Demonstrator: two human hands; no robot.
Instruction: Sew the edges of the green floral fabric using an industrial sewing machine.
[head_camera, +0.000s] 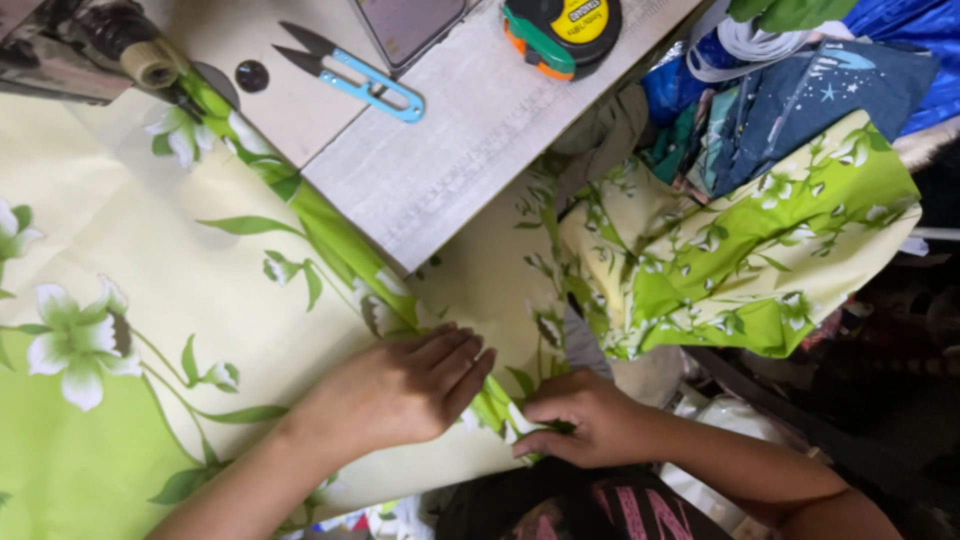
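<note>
My left hand presses flat on the floral fabric below the counter corner, my right hand pinches its folded edge beside it; loosening that grip could let the fold slip.

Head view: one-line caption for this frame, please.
Left hand presses flat on floral fabric while right hand pinches its folded edge, near blue thread snips on the table.

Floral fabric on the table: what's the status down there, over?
Left hand flat on the floral fabric. Right hand pinching its green edge at the table's edge. Thread snips and tape measure lie clear, further up the table.
</note>
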